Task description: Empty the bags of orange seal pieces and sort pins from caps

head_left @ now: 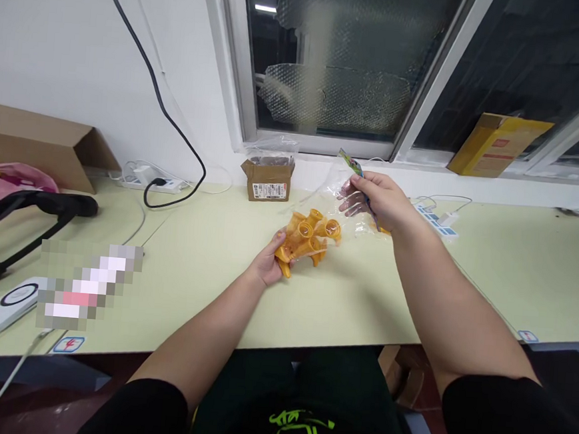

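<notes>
My left hand (pixel 268 263) is closed around the side of a yellow plastic piece (pixel 303 245) with several open tubes pointing up and short legs below. It is held just over the table, with clear film lying against its upper side. To the right and higher, my right hand (pixel 382 196) pinches a clear plastic bag (pixel 328 188) by its colourful header card (pixel 350 160). The bag hangs loosely between my two hands. Under my right wrist a small yellow part (pixel 381 229) shows, mostly hidden by the film and hand.
A small cardboard box (pixel 269 180) stands by the wall. Power strips (pixel 159 185) lie behind on both sides. At the left are a black headset-like frame (pixel 44 203), a white power bank (pixel 9 305) and a larger carton (pixel 39 144). A yellow package (pixel 498 146) leans on the window.
</notes>
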### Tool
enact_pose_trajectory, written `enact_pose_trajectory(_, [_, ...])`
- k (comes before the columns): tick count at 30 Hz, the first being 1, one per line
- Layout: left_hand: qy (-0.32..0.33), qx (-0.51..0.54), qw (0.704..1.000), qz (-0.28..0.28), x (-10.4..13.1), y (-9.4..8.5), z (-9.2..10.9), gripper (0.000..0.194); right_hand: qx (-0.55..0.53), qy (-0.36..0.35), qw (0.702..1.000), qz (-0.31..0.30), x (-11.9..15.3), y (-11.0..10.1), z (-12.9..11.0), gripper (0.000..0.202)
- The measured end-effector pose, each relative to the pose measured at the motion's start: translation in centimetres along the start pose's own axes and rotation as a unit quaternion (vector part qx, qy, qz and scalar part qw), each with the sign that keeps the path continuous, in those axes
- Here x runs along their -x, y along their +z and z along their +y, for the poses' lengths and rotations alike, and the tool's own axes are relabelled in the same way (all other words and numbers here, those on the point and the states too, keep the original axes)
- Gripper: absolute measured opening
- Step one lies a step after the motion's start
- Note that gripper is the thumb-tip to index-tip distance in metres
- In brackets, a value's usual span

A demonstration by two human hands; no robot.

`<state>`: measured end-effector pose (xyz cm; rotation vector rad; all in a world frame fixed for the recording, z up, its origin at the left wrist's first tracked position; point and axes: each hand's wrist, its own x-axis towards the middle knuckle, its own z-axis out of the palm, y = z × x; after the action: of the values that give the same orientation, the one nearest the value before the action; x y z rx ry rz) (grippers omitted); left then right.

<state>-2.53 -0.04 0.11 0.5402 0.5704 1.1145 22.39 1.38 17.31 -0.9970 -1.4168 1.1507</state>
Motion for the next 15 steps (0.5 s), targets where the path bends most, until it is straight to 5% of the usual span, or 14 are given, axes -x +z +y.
enact_pose_trajectory(7, [0.037,-0.094,0.991,0.084,-0.6,-0.7,1.5,0.044,-0.066,0.004,0.976,0.207,1.8,-8.3,3.8,0.025])
enact_pose_trajectory(15, [0.069,-0.118,0.973,0.186,-1.6,-3.3,4.7,0.035,-0.067,0.165,0.896,0.407,10.4,-19.8,13.3,0.011])
